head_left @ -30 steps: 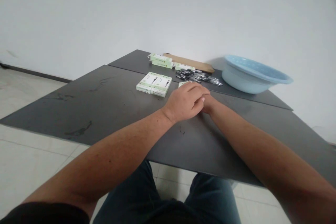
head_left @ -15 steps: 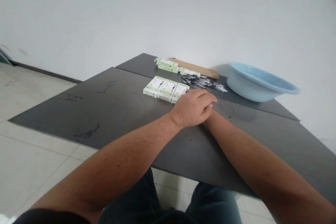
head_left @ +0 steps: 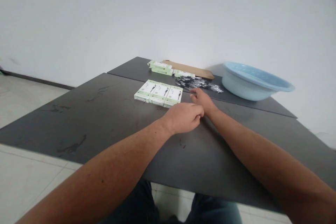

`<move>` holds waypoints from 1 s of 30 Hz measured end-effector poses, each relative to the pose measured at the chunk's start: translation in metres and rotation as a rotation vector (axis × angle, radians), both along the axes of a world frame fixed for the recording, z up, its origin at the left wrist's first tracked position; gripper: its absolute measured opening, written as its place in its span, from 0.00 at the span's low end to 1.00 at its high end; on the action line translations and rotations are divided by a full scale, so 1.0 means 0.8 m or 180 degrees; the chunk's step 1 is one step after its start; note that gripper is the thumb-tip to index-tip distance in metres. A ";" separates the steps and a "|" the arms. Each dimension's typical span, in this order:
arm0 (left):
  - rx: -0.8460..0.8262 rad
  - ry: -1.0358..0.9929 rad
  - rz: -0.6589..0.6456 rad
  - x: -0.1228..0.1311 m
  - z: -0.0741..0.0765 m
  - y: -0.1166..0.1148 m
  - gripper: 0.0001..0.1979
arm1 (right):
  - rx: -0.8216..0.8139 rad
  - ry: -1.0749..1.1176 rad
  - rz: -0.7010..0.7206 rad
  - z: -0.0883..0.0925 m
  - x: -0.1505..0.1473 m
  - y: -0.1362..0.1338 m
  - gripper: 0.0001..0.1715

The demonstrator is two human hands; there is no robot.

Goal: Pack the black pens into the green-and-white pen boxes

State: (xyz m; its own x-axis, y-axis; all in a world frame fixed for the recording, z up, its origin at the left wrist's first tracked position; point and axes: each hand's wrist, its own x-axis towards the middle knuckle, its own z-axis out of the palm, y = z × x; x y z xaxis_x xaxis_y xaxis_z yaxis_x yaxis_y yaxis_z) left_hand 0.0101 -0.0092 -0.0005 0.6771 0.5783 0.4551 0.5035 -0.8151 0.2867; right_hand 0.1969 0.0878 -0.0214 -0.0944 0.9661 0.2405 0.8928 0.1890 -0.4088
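No word or number is legible at this resolution. The three green-and-white boxes (head_left: 159, 91) set side by side each bear a dark elongated figure (head_left: 180, 95) and small print on the top face, too fine to read. The stacked boxes (head_left: 159, 71) behind them carry a line of illegible characters on the green side.

The boxes (head_left: 158, 92) are smooth, printed paperboard; the pens (head_left: 201, 84) look like glossy plastic. The basin (head_left: 244, 88) is smooth plastic with a soft shine. The tabletop (head_left: 118, 115) looks satin-smooth (smeary streaks (head_left: 72, 146) mar it in places), the wall (head_left: 157, 14) matt, the floor tiles (head_left: 23, 175) glossy.
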 end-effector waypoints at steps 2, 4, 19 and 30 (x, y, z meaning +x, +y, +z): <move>-0.0204 0.0324 -0.0058 0.002 -0.001 0.000 0.11 | 0.0082 -0.0107 -0.0084 0.009 0.016 0.010 0.26; -0.0329 0.0456 -0.0084 0.004 -0.004 0.001 0.11 | 0.0155 -0.0204 -0.0139 0.021 0.028 0.027 0.26; -0.0682 0.0710 -0.0315 0.006 -0.017 0.006 0.08 | 0.0187 -0.0910 0.0143 0.041 0.010 0.285 0.36; -0.0683 0.0789 -0.0299 0.005 -0.025 0.008 0.04 | -0.0189 -0.1023 0.0486 0.017 -0.019 0.352 0.38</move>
State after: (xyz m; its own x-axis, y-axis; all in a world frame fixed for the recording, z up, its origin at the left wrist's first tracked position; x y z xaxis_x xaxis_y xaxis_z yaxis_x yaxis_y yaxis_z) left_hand 0.0143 -0.0028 -0.0201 0.8067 0.5729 0.1448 0.5049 -0.7956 0.3349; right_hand 0.1816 0.3691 -0.0078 -0.3002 0.9464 0.1188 0.9409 0.3143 -0.1260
